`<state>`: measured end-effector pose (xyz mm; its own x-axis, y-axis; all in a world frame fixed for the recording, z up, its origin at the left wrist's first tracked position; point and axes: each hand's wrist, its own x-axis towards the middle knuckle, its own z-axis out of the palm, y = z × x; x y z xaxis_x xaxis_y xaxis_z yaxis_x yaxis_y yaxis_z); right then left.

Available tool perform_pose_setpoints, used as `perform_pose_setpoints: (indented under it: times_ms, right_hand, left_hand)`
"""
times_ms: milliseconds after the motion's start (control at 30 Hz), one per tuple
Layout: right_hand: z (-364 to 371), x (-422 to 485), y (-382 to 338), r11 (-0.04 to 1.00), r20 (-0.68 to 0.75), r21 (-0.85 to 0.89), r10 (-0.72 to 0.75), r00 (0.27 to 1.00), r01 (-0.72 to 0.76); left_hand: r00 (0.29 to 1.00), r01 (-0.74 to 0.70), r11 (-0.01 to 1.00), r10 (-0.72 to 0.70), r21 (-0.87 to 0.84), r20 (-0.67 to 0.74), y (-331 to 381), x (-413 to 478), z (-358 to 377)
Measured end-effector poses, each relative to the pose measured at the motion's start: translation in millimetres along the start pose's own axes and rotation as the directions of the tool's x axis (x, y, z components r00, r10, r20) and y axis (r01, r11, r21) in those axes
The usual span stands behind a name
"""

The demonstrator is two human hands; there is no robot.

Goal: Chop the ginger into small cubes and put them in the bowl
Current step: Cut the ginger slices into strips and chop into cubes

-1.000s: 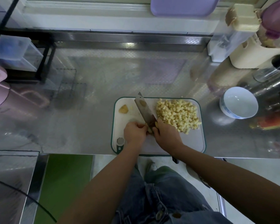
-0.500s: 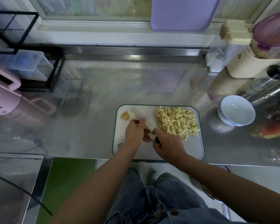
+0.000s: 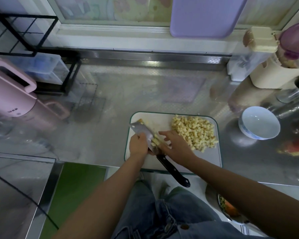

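A white cutting board (image 3: 206, 160) with a green rim lies at the counter's front edge. A pile of small ginger cubes (image 3: 195, 133) covers its right half. The knife (image 3: 141, 131) lies slanted over the board's left side, its black handle (image 3: 175, 173) sticking out past the front edge. My left hand (image 3: 138, 144) grips the blade near its heel. A few ginger cubes (image 3: 155, 140) sit against the blade. My right hand (image 3: 175, 146) is beside them with fingers spread, touching them. An uncut ginger scrap (image 3: 140, 120) peeks out behind the blade tip. The white bowl (image 3: 259, 123) stands to the right of the board, with nothing in it.
A pink appliance (image 3: 12, 99) and a black wire rack (image 3: 33, 40) stand at the left. Cream and clear containers (image 3: 259, 54) crowd the back right, with metal cylinders (image 3: 292, 104) behind the bowl. A purple board (image 3: 207, 16) leans against the window. A lower steel surface (image 3: 16, 195) sits at the front left.
My right hand has let go of the knife handle and spread its fingers by the cubes. My left hand has taken hold of the blade. The knife now lies further left, handle free.
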<state>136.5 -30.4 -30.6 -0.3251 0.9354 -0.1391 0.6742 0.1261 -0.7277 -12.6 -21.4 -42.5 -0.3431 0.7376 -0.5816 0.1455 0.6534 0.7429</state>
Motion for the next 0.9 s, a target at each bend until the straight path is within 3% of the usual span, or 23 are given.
perform_pose_setpoints:
  times_ms: [100,267,500,633,767,900]
  right_hand:
    - [3.5,10.0,-3.4,1.000,0.107,-0.011,0.018,0.994,-0.017]
    - [3.2,23.9,0.1,0.992,0.085,-0.054,0.116,0.990,-0.112]
    - [5.0,26.6,11.4,0.960,0.054,-0.278,0.002,0.999,0.013]
    - [-2.6,24.2,1.9,0.966,-0.111,-0.241,-0.120,0.987,0.090]
    - [-6.5,17.8,-19.0,0.968,0.004,-0.070,-0.240,0.971,0.239]
    - [-9.5,12.7,-24.9,0.975,0.018,-0.045,-0.219,0.976,0.219]
  left_hand:
    - [1.000,0.010,0.999,-0.010,-0.033,-0.011,-3.0,2.3,-2.8]
    - [0.999,-0.020,0.998,0.018,-0.065,-0.035,-2.7,6.8,-9.4]
    - [0.995,-0.004,0.989,-0.011,-0.146,-0.102,-6.3,12.0,-26.6]
    - [0.995,0.006,0.986,-0.023,-0.166,-0.098,-4.3,12.0,-26.4]
    - [0.994,-0.072,0.992,0.063,-0.103,-0.089,3.6,5.5,-14.1]
    - [0.996,-0.092,0.993,0.090,-0.075,-0.019,14.1,-4.0,0.9]
